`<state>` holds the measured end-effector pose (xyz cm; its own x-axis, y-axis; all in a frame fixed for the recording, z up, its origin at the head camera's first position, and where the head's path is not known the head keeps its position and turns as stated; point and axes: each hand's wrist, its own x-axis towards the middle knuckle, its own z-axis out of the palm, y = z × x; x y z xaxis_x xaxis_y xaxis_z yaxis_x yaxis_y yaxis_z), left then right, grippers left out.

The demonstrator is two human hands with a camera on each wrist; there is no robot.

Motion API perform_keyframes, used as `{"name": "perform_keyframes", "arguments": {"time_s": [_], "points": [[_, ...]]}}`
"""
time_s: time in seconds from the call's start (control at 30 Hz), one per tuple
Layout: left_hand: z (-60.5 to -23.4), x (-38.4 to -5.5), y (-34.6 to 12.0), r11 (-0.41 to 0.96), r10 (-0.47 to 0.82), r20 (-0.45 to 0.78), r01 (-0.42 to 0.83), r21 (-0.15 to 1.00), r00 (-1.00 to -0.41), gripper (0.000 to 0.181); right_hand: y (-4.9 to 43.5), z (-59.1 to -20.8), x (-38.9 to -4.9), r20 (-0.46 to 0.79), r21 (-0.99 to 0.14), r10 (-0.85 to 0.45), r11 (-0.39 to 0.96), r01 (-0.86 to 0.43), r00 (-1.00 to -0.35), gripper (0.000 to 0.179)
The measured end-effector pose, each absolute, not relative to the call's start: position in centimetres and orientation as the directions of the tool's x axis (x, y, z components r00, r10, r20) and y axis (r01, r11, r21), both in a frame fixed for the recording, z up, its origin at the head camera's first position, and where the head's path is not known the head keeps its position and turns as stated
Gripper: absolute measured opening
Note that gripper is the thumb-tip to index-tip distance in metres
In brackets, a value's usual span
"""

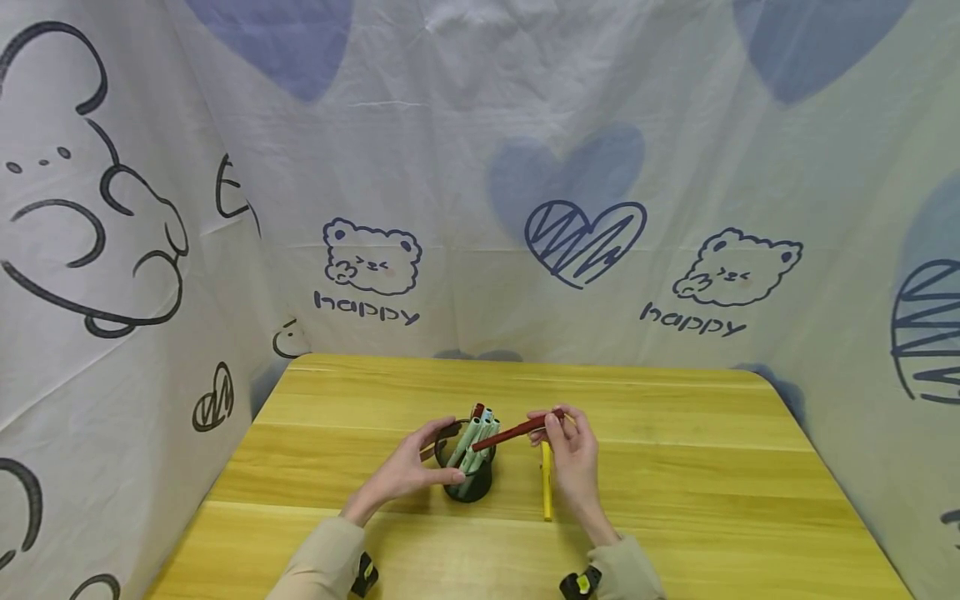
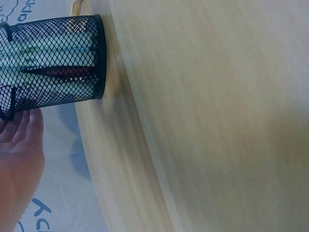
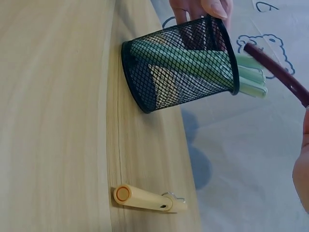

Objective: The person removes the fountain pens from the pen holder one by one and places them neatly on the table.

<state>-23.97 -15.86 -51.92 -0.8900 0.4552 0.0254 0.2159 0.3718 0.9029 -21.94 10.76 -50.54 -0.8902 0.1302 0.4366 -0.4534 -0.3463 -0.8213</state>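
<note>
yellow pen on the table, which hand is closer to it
Right. The right hand, pinching a dark red pen, is just above the yellow pen; the left hand holds the mesh pen cup, farther left.

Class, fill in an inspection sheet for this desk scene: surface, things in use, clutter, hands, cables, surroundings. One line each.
Surface: wooden table, light yellow grain.
Things in use: black mesh pen holder holding pale green pens; dark red pen with its tip over the holder.
Clutter: yellow pen lying on the table beside the right hand.
Hands: left hand steadies the holder; right hand pinches the red pen.
Cables: nothing seen.
Surroundings: white cloth backdrop printed with bears and hearts.
</note>
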Motion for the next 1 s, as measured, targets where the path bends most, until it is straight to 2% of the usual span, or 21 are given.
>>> {"name": "perform_keyframes", "arguments": {"time_s": [0.2,0.33,0.63,0.87,1.0], "points": [[-51.8,-23.9,-15.8,0.368,0.454,0.026,0.214,0.905,-0.891,0.091,11.6,-50.8,-21.9,0.418,-0.792,0.102,-0.445,-0.417,-0.903,0.03],[-51.8,-23.9,-15.8,0.361,0.46,0.031,0.219,0.907,-0.887,0.091,12.3,-51.0,-21.9,0.385,-0.783,0.076,-0.501,-0.369,-0.92,0.035],[-51.8,-23.9,-15.9,0.348,0.469,0.051,0.237,0.907,-0.882,0.09,13.6,-51.5,-21.9,0.345,-0.759,0.079,-0.562,-0.328,-0.935,0.038],[-51.9,-24.0,-15.9,0.351,0.466,0.05,0.236,0.906,-0.883,0.09,14.2,-51.5,-21.7,0.261,-0.77,0.148,-0.565,-0.298,-0.954,0.031],[-51.9,-24.0,-15.8,0.352,0.465,0.051,0.238,0.905,-0.884,0.09,14.5,-51.8,-21.7,0.255,-0.761,0.175,-0.57,-0.309,-0.951,0.031]]}}
